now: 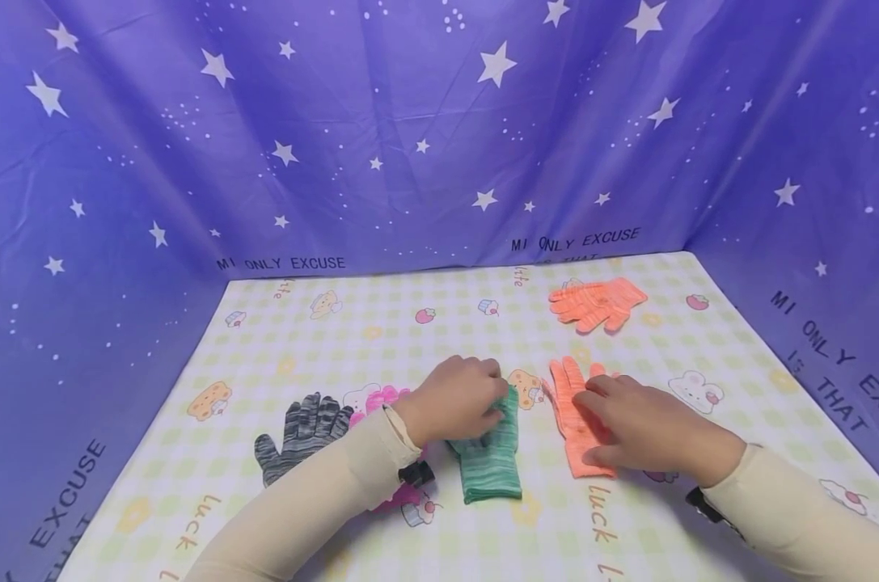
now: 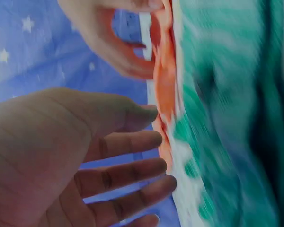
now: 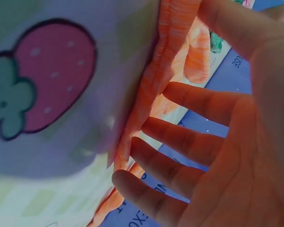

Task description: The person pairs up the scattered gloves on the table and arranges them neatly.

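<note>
A green striped knit glove (image 1: 492,469) lies on the table with its cuff toward me. Above its upper left part is my left hand (image 1: 457,400); in the left wrist view its fingers are loosely extended, apart from the green fabric. Beside it, an orange knit glove (image 1: 576,436) lies flat, fingers pointing away. My right hand (image 1: 650,424) rests its fingertips on this glove's right side, the thumb near the cuff. In the right wrist view, those fingers (image 3: 180,142) are nearly straight against the orange fabric (image 3: 146,94).
Another orange glove (image 1: 599,303) lies farther back on the right. A grey-black glove (image 1: 301,436) and a pink glove (image 1: 391,396) lie at left, partly hidden by my left forearm. The checked tablecloth (image 1: 381,356) meets a purple starred curtain (image 1: 381,105) behind.
</note>
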A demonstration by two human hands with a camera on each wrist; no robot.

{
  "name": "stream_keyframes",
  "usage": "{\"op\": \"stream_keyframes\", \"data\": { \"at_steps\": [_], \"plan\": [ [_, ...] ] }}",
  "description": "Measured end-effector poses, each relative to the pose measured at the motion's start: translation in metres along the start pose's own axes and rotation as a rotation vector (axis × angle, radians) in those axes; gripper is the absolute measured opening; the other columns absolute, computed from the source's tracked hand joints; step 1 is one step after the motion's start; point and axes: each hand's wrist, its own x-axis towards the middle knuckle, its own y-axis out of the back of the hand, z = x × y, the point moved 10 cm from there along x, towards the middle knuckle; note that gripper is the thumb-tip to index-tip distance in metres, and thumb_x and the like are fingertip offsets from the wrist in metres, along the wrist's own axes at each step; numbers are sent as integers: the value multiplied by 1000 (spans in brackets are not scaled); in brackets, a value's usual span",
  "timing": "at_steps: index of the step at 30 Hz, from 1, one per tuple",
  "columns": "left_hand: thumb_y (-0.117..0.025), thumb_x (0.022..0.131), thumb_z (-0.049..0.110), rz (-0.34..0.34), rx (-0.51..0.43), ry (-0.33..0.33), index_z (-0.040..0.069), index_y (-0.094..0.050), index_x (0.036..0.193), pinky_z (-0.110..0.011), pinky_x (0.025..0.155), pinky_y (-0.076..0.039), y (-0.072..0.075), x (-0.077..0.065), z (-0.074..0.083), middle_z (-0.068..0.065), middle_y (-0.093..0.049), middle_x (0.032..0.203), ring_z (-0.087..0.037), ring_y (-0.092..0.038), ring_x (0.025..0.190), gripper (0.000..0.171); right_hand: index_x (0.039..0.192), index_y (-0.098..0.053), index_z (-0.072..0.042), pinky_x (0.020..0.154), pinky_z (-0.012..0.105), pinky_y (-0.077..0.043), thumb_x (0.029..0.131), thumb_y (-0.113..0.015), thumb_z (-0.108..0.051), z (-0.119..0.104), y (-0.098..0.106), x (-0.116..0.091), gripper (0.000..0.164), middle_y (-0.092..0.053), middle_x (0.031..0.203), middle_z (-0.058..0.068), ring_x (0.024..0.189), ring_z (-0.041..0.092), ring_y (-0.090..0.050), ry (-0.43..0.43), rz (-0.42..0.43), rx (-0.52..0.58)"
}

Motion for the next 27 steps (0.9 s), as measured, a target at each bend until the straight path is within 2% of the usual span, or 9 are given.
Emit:
{"op": "stream_keyframes", "data": {
  "at_steps": [3,5,7,10,13,16,19,23,27],
  "plan": [
    [-69,95,36,-33,36,-85,21,-71,124,-32,86,-55,-1,10,28,4,-67,122,-12,-65,101,32,120,-65,-19,68,32,-44,73,-86,-57,3,-2,-4,64,-55,108,-4,88,15,-51,1,12,12],
    [-67,97,37,-71,52,-131,23,-62,139,-34,101,-51,-6,17,44,4,-61,139,-14,-60,122,45,123,-65,-19,67,33,-45,73,-85,-59,4,-3,-6,67,-56,110,-3,89,16,-53,6,21,22],
    [-63,99,36,-104,63,-163,24,-53,149,-36,114,-43,-13,23,57,4,-51,154,-15,-50,139,53,128,-65,-17,72,38,-51,75,-84,-60,5,-4,-8,71,-61,119,1,98,21,-58,3,22,35],
    [-57,102,34,-144,85,-186,27,-50,151,-37,120,-36,-23,29,67,7,-44,160,-13,-43,147,49,138,-64,-17,88,51,-55,79,-81,-60,7,-3,-12,75,-62,137,9,118,32,-61,-6,22,64],
    [-53,104,33,-183,105,-182,30,-56,144,-36,117,-39,-33,31,70,10,-53,149,-11,-48,140,40,131,-69,-16,93,52,-55,83,-82,-52,10,3,-17,61,-65,134,8,120,33,-61,-31,57,88],
    [-54,104,34,-220,125,-172,30,-60,138,-34,108,-46,-40,29,70,11,-57,133,-10,-54,128,35,106,-71,-14,77,42,-56,83,-84,-43,20,10,-20,39,-66,105,2,93,21,-63,-119,88,101],
    [-55,103,35,-223,147,-172,29,-62,136,-32,97,-50,-41,27,70,10,-57,124,-10,-58,118,34,88,-63,-14,59,34,-46,83,-83,-42,34,7,-22,35,-56,81,-2,69,13,-51,-250,44,141],
    [-58,100,35,-224,150,-177,28,-62,136,-32,93,-51,-41,27,72,10,-57,121,-10,-59,113,36,85,-62,-12,56,31,-38,85,-80,-44,44,-8,-22,37,-53,73,-2,63,13,-47,-350,-38,276],
    [-61,97,33,-251,142,-186,28,-60,139,-32,94,-51,-43,28,73,9,-57,123,-10,-59,112,42,95,-62,-12,58,29,-39,85,-82,-34,42,-16,-19,31,-55,77,-3,66,13,-49,-359,-19,395]
  ]
}}
